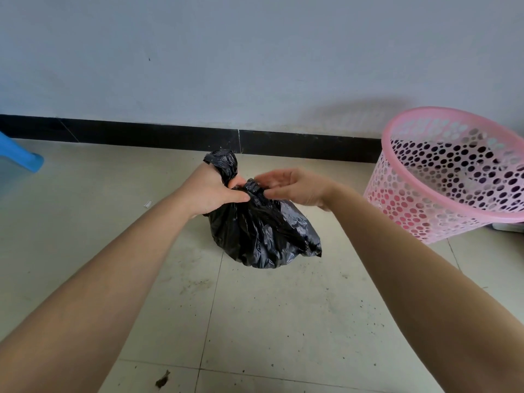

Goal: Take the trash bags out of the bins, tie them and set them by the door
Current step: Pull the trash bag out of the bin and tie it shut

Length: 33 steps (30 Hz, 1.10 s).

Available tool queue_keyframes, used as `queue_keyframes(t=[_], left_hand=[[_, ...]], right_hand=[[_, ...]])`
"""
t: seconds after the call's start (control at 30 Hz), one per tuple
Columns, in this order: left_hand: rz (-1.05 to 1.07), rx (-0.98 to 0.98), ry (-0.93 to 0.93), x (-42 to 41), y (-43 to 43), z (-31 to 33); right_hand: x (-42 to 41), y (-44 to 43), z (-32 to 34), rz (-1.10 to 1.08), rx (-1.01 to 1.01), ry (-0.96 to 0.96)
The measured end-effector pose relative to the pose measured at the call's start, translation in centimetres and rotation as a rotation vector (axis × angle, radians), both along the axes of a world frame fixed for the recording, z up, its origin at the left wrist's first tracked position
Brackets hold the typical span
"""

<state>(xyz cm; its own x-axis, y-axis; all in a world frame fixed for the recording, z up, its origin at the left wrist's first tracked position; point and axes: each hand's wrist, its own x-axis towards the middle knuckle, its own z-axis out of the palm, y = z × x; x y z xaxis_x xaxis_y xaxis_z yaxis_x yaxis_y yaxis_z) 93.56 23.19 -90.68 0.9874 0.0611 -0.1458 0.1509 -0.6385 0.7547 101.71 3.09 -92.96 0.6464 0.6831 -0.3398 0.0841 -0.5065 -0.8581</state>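
A filled black trash bag (263,234) sits on the tiled floor in front of me, its neck gathered into a knot. My left hand (211,190) is closed around the twisted neck, and a loose end of the bag sticks up past its fingers. My right hand (295,187) is just right of the knot, fingers spread, its thumb and fingertips touching the knot. A pink perforated bin (425,211) stands at the right, with no liner visible in it.
A grey wall with a black baseboard (141,136) runs across behind the bag. A blue plastic object (24,157) pokes in at the left edge. The beige floor tiles (283,321) carry dirt specks and a small scrap of debris (162,380).
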Motion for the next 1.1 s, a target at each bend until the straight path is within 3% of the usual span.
queue_keyframes(t=[0.13, 0.27, 0.4, 0.53, 0.67, 0.73, 1.1], left_hand=[[0.069, -0.02, -0.021, -0.2, 0.3, -1.4], [0.414, 0.034, -0.111, -0.1, -0.3, -4.4], [0.547, 0.083, -0.224, -0.6, -1.6, -5.6], [0.537, 0.008, -0.206, -0.5, -1.4, -5.7], [0.571, -0.446, -0.083, -0.7, -1.5, -4.9], [0.548, -0.568, -0.034, -0.7, -1.6, -4.4], [0.4, -0.535, 0.049, -0.1, -1.4, -3.6]], right_hand=[[-1.3, 0.7, -1.8, 0.0, -0.031, -0.028], [-1.7, 1.4, -2.2, 0.012, -0.059, -0.082], [-1.5, 1.4, -2.4, 0.039, -0.084, -0.119], [-1.9, 1.1, -2.9, -0.03, 0.001, -0.094], [-1.9, 1.0, -3.3, -0.142, 0.07, -0.061], [-1.8, 1.0, -3.5, -0.164, 0.074, -0.045], [-1.8, 0.6, -3.4, -0.209, 0.074, -0.033]])
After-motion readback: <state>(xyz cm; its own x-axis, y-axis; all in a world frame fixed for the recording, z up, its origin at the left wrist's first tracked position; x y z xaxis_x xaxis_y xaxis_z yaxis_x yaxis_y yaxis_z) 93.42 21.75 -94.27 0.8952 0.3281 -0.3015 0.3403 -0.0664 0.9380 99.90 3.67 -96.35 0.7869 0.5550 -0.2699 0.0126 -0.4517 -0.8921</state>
